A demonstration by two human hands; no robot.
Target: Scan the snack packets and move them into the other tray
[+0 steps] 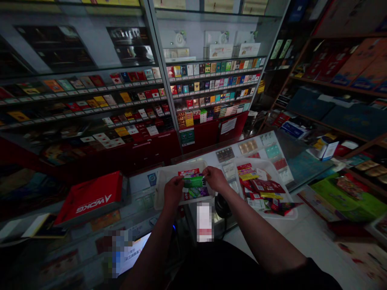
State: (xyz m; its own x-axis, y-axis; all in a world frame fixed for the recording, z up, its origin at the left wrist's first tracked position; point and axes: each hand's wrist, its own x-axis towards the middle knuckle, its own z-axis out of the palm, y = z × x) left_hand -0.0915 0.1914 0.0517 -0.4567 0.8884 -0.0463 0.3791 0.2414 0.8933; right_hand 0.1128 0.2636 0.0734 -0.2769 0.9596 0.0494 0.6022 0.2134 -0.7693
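Note:
A small green packet point(193, 182) is stretched between my two hands, above a white plastic bin point(161, 193) on the glass counter. Its left end is pinched by my left hand point(173, 189). My right hand point(214, 179) grips the other end, near some dark lettering. Inside the bin, red packets point(188, 172) lie behind the green one, and purple and green packets point(198, 192) lie beneath it. What exactly the packets contain cannot be made out.
Right of my hands stands a second white bin point(290, 209) of mixed snack packets. A red box point(90, 199) lies on the left. Near me are a lit screen point(133, 255) and a dark round object point(222, 205). Shelves of small boxes point(208, 84) rise behind the counter.

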